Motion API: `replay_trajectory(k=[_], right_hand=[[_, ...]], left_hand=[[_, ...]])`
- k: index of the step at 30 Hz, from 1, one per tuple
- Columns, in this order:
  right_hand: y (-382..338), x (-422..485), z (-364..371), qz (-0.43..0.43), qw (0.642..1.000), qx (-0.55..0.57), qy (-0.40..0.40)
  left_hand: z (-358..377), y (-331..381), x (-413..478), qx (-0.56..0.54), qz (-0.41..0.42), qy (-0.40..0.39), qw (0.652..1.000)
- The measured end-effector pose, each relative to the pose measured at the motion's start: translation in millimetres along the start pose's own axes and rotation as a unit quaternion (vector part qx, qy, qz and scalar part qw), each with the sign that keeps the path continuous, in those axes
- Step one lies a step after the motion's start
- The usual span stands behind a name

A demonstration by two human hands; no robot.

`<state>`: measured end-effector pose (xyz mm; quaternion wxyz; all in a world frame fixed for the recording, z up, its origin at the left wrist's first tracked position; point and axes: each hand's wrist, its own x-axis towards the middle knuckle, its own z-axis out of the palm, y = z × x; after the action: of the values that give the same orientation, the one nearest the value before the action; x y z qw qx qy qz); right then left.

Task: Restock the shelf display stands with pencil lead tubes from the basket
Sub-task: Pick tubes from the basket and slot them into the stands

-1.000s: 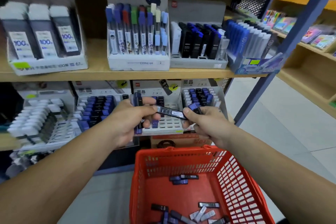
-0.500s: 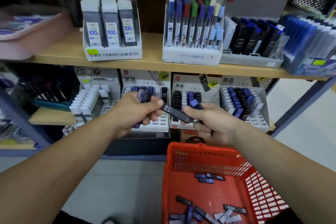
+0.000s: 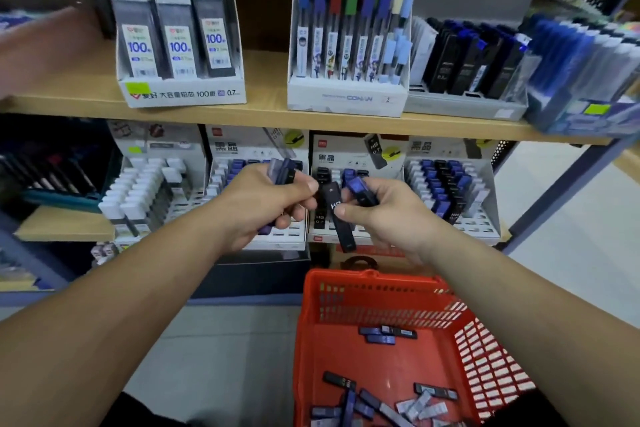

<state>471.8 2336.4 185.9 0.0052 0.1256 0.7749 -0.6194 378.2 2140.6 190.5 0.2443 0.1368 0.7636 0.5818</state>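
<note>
While the left hand [image 3: 263, 204] curls round a bundle [image 3: 282, 172] of tubes in front of the stands [image 3: 256, 149] on the lower shelf [image 3: 62, 224], its thumb and forefinger appear to touch the top of a black tube [image 3: 337, 215] marked HB, which the right hand [image 3: 388, 215] pinches lower down, a blue tube [image 3: 360, 187] tucked under its other fingers. Both hands are full, so this handover is the weak spot: if either pinch loosens early, the black tube could drop past the shelf edge, perhaps into the basket [image 3: 381, 291] below, perhaps onto the floor [image 3: 225, 340]. A slack grip on the bundle could spill it too. More tubes [image 3: 367, 402] lie loose in the basket, toward its near edge.
</note>
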Motion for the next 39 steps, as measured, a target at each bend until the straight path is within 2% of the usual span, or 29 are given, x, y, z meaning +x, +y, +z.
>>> replay_trajectory(k=[4, 7, 11, 15, 19, 25, 28, 32, 35, 39], right_hand=[[0.5, 12.4, 10.8, -0.017, 0.999, 0.017, 0.032], [-1.9, 20.4, 27.9, -0.041, 0.997, 0.015, 0.059], [-7.0, 37.1, 44.4, -0.071, 0.991, -0.030, 0.111], [-12.6, 63.9, 52.7, -0.119, 0.978, -0.084, 0.147], [-6.0, 95.8, 61.2, -0.123, 0.969, -0.147, 0.159], [17.0, 126.7, 62.2, -0.124, 0.933, -0.267, 0.209], [17.3, 131.9, 60.4, -0.116, 0.924, -0.306, 0.198], [16.1, 138.4, 57.0, -0.109, 0.930, -0.302, 0.177], [13.2, 140.9, 56.1, -0.121, 0.934, -0.308, 0.133], [11.6, 140.6, 50.3, -0.135, 0.915, -0.365, 0.108]], left_hand=[[-24.4, -13.3, 5.1, 0.001, -0.014, 0.067, 0.998], [-43.6, -29.4, 1.0, -0.034, -0.054, 0.080, 0.995], [-66.4, -46.4, -4.9, 0.009, -0.064, 0.102, 0.993], [-74.8, -53.6, -10.8, 0.008, -0.067, 0.061, 0.996], [-69.4, -61.5, -3.5, -0.010, -0.078, 0.030, 0.996], [-68.6, -56.5, 8.7, -0.127, -0.130, -0.048, 0.982], [-71.0, -54.5, 9.0, -0.142, -0.126, -0.076, 0.979], [-71.8, -58.0, 7.3, -0.156, -0.111, -0.058, 0.980], [-71.7, -56.2, 3.1, -0.140, -0.107, -0.045, 0.983], [-70.0, -52.2, 1.9, -0.159, -0.103, -0.039, 0.981]])
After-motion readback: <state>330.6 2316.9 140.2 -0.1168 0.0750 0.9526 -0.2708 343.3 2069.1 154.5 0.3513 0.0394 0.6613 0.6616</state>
